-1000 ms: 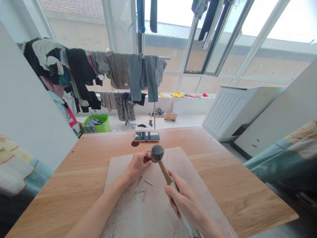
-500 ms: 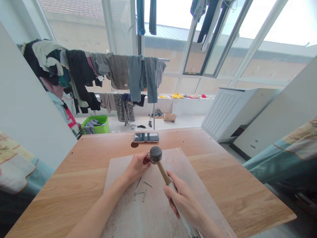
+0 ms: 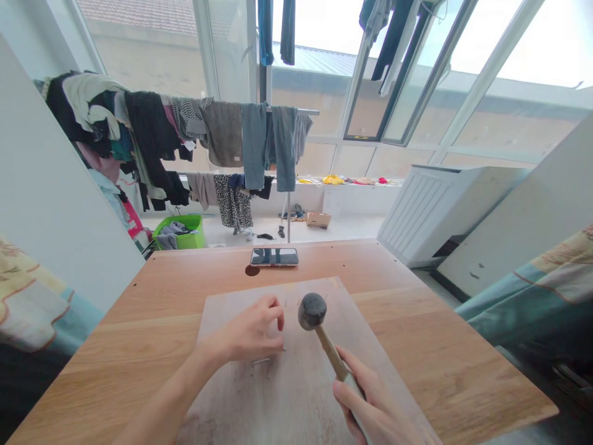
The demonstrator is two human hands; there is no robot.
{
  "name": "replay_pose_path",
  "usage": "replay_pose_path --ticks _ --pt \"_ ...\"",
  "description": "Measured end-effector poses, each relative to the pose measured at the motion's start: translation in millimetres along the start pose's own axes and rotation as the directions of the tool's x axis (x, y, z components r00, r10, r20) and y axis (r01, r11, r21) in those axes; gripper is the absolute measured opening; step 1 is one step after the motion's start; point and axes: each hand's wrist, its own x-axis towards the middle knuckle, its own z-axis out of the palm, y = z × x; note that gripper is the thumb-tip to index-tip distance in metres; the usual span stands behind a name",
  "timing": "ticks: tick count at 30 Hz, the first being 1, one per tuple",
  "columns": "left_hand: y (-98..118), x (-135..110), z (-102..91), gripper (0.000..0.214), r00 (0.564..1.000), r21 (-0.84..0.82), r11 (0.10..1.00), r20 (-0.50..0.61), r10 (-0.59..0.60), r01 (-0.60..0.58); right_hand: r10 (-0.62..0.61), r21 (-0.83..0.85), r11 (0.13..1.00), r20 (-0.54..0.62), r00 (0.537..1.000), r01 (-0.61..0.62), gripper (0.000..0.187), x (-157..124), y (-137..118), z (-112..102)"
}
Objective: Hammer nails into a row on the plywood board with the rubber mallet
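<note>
My right hand (image 3: 365, 398) is wrapped round the handle of a mallet (image 3: 312, 311) with a dark, rounded head, held tilted above a pale board (image 3: 296, 408). My left hand (image 3: 254, 327) hovers over the board's left half, thumb and forefinger curved and apart, slightly blurred. No item shows between these fingers. Just below it lie loose nails (image 3: 260, 361), partly covered by the hand. A thin nail (image 3: 286, 303) stands upright near the board's far edge, and another small nail (image 3: 325, 300) stands further right.
The board rests on a wooden table (image 3: 152, 334). Beyond it lie a phone (image 3: 275, 256) and a round dark hole (image 3: 252, 270). Past the table are a laundry rack with hanging clothes (image 3: 222, 133), a green basket (image 3: 197, 232) and a white ridged cabinet (image 3: 417, 210).
My left hand has drawn back from the board's far part to the loose nails, uncovering an upright nail. The mallet has moved right and nearer to me with my right hand.
</note>
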Motion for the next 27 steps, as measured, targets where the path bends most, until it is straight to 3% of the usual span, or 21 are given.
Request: replay_pose_path --ticks 2,5,10,12,15,19,23,27 --pt "9.5 -8.1 -3.2 0.016 0.995 0.028 0.999 0.100 -0.020 0.017 -0.126 -0.134 0.983 -0.028 0.992 0.122 0.045 -4.3 23.3 -8.6" --pt "17.4 -12.5 -2.6 0.015 0.988 0.055 0.998 0.152 -0.026 0.017 -0.279 -0.298 0.920 -0.041 0.959 0.255 0.028 -5.9 44.7 -15.8" --pt "20.0 -10.7 3.5 0.010 0.985 0.091 0.996 0.173 0.009 -0.025 -0.401 -0.504 0.779 0.058 0.914 0.373 0.029 -5.3 51.2 -17.5" --pt "20.3 -10.1 2.6 0.012 0.988 0.116 0.992 0.154 0.028 -0.046 -0.423 -0.518 0.762 0.056 0.904 0.388 0.031 -5.9 51.4 -16.8" --pt "16.2 -7.4 -3.0 0.012 0.996 0.072 0.997 0.088 -0.008 0.002 -0.397 -0.469 0.803 0.040 0.917 0.368 0.032 -7.3 49.1 -15.5" --pt "-4.0 3.2 -6.0 0.009 0.991 -0.187 0.981 -0.117 -0.067 0.045 -0.362 -0.471 0.812 0.057 0.930 0.345 0.029 -8.2 39.3 -16.1" --pt "-26.8 13.3 3.6 0.025 0.928 -0.400 0.916 -0.327 -0.177 0.034 -0.426 -0.556 0.728 0.093 0.900 0.402 0.028 -8.3 34.6 -18.6" --pt "-34.7 14.4 13.4 0.020 0.902 -0.422 0.906 -0.376 -0.214 0.039 -0.516 -0.627 0.638 0.083 0.853 0.447 0.026 -8.0 38.1 -17.2"
